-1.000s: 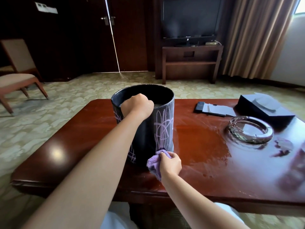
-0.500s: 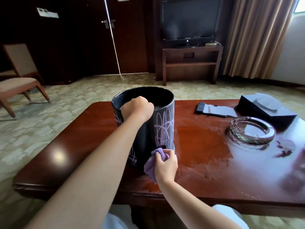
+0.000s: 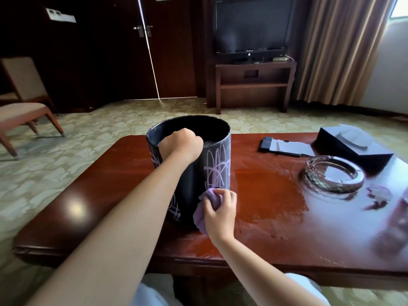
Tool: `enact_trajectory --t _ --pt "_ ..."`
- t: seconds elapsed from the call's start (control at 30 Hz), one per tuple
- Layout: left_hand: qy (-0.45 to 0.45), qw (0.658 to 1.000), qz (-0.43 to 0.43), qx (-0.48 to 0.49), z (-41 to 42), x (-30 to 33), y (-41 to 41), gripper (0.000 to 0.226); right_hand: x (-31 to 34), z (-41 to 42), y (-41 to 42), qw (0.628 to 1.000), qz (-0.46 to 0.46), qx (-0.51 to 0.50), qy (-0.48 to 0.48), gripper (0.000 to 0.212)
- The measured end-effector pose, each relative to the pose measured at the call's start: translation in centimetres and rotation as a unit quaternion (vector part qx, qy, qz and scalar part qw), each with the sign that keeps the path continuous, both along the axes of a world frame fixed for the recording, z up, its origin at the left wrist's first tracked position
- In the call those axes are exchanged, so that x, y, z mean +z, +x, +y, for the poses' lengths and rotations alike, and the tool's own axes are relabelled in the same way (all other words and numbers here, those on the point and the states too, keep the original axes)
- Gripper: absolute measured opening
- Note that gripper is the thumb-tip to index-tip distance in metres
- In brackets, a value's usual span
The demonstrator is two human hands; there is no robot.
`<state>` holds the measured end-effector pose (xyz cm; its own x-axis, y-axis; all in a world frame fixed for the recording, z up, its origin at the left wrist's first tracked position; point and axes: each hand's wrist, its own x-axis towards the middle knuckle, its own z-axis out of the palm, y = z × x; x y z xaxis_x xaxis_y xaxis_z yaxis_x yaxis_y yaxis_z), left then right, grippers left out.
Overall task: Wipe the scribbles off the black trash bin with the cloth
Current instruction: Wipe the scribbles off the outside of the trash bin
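A glossy reddish-brown wooden table [image 3: 276, 208] stands on pale patterned carpet [image 3: 92, 140], a dark television [image 3: 250, 25] on its stand behind; the round black trash bin [image 3: 194, 173], scrawled with purple lines, sits upright near the table's middle; the left hand [image 3: 181, 144] curls over its near rim; the right hand [image 3: 220, 210] clutches a bunched purple cloth [image 3: 204, 206] against the bin's lower wall; a faceted glass ashtray [image 3: 333, 173] lies well apart.

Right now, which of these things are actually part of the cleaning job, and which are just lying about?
In use:
black trash bin, scribbled on
purple cloth, in the right hand
left hand, gripping the bin's rim

Lying about:
glass ashtray
black tissue box
notepad
table
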<state>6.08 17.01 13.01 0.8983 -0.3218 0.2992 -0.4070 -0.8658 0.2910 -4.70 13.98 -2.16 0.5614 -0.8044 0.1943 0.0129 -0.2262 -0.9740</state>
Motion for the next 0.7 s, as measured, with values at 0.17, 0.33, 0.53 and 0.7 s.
enact_trajectory --t 0.17,0.33,0.53,0.7 --pt "0.002 1.0 -0.002 -0.008 0.1 0.1 -0.2 0.025 0.2 -0.7 0.4 0.998 -0.007 -0.034 0.061 0.01" --pt "0.0 1.0 0.001 -0.012 0.0 0.0 -0.1 0.023 0.2 -1.0 0.3 1.0 -0.008 -0.027 0.007 0.006" --pt "-0.001 1.0 0.001 -0.008 0.0 0.0 -0.1 0.028 0.5 -0.9 0.4 0.999 -0.017 -0.023 -0.033 0.005" --pt "-0.002 1.0 0.002 -0.015 0.1 0.0 0.0 0.022 0.9 -1.1 0.5 0.998 -0.015 -0.034 -0.05 0.007"
